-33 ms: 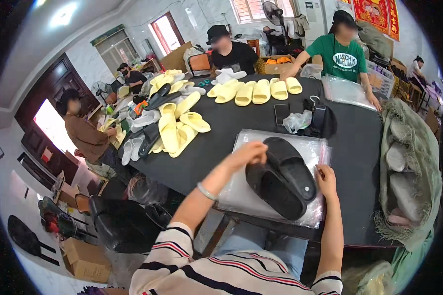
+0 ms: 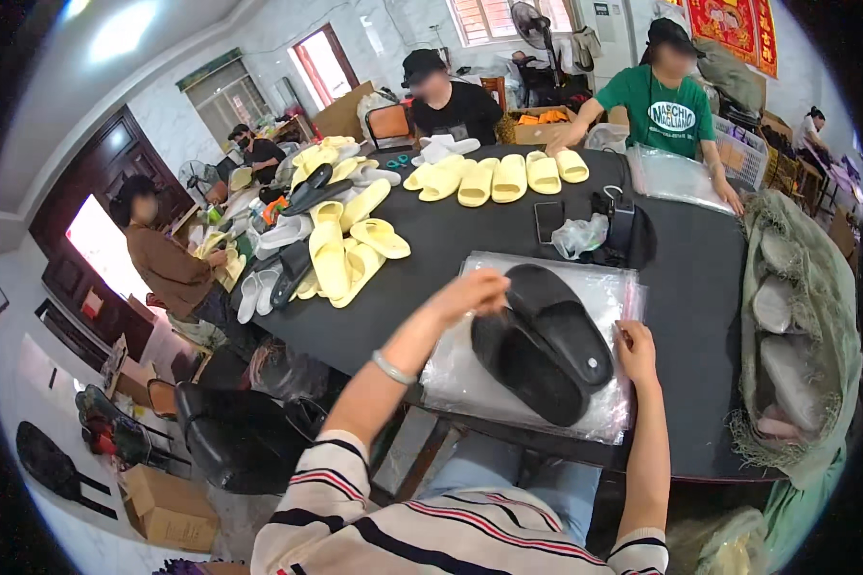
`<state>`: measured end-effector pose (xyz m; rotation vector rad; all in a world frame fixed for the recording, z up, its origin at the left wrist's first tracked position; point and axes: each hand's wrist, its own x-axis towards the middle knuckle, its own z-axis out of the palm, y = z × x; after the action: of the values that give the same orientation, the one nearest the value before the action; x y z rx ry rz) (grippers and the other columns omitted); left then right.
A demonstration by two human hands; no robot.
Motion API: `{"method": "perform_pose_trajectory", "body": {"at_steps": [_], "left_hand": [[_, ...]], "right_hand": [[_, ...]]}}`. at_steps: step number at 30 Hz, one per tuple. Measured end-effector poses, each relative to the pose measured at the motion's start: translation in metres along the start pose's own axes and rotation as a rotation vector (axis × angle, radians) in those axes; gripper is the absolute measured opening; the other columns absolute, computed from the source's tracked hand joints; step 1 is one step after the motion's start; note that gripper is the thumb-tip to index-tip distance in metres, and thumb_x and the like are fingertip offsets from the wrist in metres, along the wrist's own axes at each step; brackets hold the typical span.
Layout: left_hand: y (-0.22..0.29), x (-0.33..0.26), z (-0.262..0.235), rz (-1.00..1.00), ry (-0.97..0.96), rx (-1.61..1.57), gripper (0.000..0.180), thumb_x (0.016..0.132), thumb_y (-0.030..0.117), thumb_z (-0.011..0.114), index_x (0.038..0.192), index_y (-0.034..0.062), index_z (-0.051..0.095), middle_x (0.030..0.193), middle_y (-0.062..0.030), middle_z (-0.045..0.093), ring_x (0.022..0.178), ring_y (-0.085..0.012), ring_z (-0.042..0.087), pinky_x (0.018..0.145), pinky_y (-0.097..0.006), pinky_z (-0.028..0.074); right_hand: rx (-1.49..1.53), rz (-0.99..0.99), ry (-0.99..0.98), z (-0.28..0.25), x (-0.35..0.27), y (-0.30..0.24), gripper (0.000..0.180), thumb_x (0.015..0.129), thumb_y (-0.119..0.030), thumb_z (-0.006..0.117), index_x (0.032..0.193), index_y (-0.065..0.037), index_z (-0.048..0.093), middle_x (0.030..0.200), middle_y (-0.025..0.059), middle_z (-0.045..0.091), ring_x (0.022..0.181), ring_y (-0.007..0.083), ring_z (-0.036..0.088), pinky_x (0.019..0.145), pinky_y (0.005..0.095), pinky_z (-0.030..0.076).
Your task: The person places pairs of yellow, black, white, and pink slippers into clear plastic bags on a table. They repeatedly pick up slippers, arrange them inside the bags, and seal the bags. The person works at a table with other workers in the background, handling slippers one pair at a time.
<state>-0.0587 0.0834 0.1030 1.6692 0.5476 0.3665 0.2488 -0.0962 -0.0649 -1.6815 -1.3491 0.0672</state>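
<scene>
A pair of black slippers lies slanted on a stack of clear plastic bags at the near table edge, one slipper partly over the other. My left hand is closed at the far end of the left slipper, its fingertips slightly blurred. At the stack's right side, my right hand pinches the edge of a bag between thumb and fingers. Whether the slippers sit inside the top bag or only on it, I cannot tell.
Yellow, grey and black slippers are heaped at the left of the dark table. Beyond the bags are a phone and a crumpled plastic bag. A green mesh sack stands at right. Several co-workers are around.
My left hand has moved a little to the left and nearer the far table side. The slippers have shifted slightly left with it. My right hand stays in place.
</scene>
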Motion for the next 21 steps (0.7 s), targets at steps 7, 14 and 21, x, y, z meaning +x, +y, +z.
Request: {"method": "perform_pose_trajectory", "body": {"at_steps": [7,14,21], "left_hand": [[0.052,-0.016,-0.197,-0.136,0.612,0.707,0.027,0.091,0.030,0.060,0.090,0.0024,0.061,0.079,-0.0067,0.065,0.055,-0.0147,0.060,0.051,-0.031,0.048],[0.068,-0.039,-0.358,0.216,1.210,1.132,0.068,0.089,0.030,0.063,0.139,-0.0050,0.032,0.130,-0.0247,0.049,0.122,-0.0341,0.047,0.104,-0.037,0.035],[-0.067,-0.031,-0.223,-0.086,0.619,0.721,0.071,0.098,0.045,0.044,0.147,-0.0028,0.023,0.150,-0.0189,0.031,0.139,-0.0267,0.029,0.114,-0.033,0.021]], "right_hand": [[-0.007,-0.001,0.006,-0.002,0.000,0.002,0.019,0.081,-0.006,0.065,0.100,-0.005,0.067,0.097,0.0099,0.064,0.086,0.0269,0.057,0.077,0.0353,0.047],[0.013,-0.035,-0.012,0.001,0.004,0.003,0.024,0.080,-0.004,0.063,0.103,-0.005,0.066,0.104,0.0120,0.063,0.093,0.0280,0.057,0.081,0.0352,0.047],[0.088,0.153,0.284,-0.018,0.005,0.025,0.042,0.089,-0.016,0.058,0.129,-0.004,0.053,0.134,0.0184,0.049,0.127,0.0323,0.043,0.107,0.0378,0.033]]}}
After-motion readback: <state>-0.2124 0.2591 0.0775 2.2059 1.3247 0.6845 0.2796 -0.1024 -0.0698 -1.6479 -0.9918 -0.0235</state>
